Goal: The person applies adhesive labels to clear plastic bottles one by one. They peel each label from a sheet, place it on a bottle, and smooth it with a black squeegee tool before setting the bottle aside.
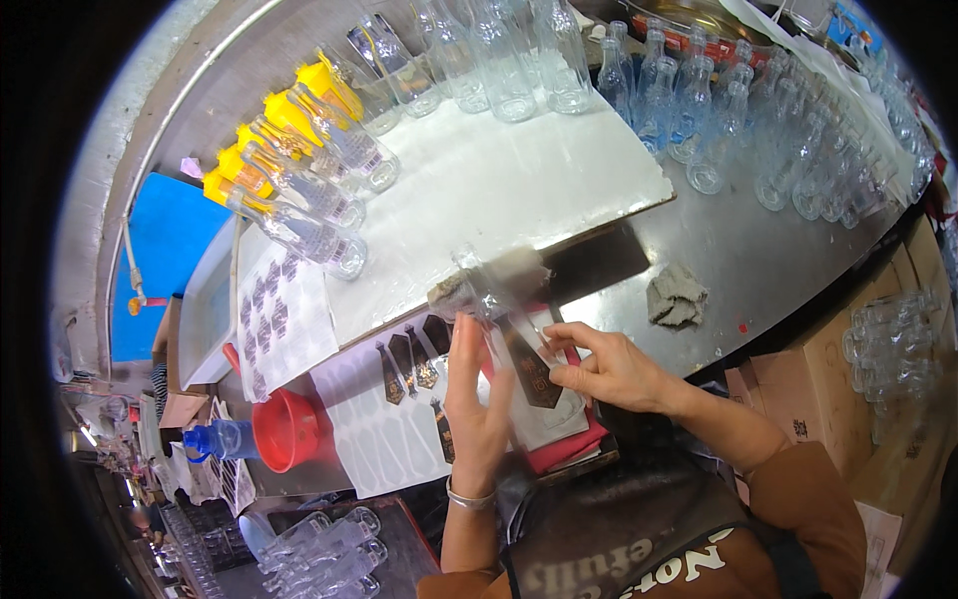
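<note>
The clear glass bottle [486, 290] is held above the near edge of the tabletop [758, 260], blurred, its long axis running from the hands up toward the white board [499, 180]. A dark tie-shaped label [532, 371] lies along it. The left hand [477, 399] is wrapped around the bottle from the left — the nearer hand. The right hand [609, 369] pinches the label's edge from the right; both are closed, just apart.

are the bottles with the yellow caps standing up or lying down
Lying down. The yellow-capped bottles rest on their sides in a row on the white board, caps toward the table's rim, bases toward the middle.
</note>
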Tool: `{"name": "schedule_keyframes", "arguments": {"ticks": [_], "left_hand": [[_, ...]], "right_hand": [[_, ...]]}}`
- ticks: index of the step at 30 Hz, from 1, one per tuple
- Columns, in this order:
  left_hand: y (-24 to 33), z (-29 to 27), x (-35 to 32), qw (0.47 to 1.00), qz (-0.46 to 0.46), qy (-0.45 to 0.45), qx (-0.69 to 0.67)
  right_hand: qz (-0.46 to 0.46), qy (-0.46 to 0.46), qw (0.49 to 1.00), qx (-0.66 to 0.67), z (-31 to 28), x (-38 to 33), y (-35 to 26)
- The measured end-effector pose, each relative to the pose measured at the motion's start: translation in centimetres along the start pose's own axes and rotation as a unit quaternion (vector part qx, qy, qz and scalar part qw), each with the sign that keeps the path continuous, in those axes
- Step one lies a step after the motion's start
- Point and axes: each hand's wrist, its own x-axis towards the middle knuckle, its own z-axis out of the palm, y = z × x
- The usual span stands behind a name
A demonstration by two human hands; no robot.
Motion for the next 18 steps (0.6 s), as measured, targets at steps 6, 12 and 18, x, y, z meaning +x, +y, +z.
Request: {"name": "schedule_keyframes", "arguments": {"ticks": [6,12,18], "left_hand": [[0.63,0.14,0.86,0.979,0.07,-0.01,0.193],[0.38,0.42,0.87,0.977,0.084,-0.003,0.196],[0.47,0.4,0.94,0.977,0.084,-0.006,0.195]], "right_hand": [[-0.036,0.019,0.999,-0.033,0.5,0.02,0.14],[-0.054,0.025,0.998,-0.036,0.52,0.06,0.45],[-0.068,0.028,0.996,-0.046,0.55,0.12,0.69]]}}
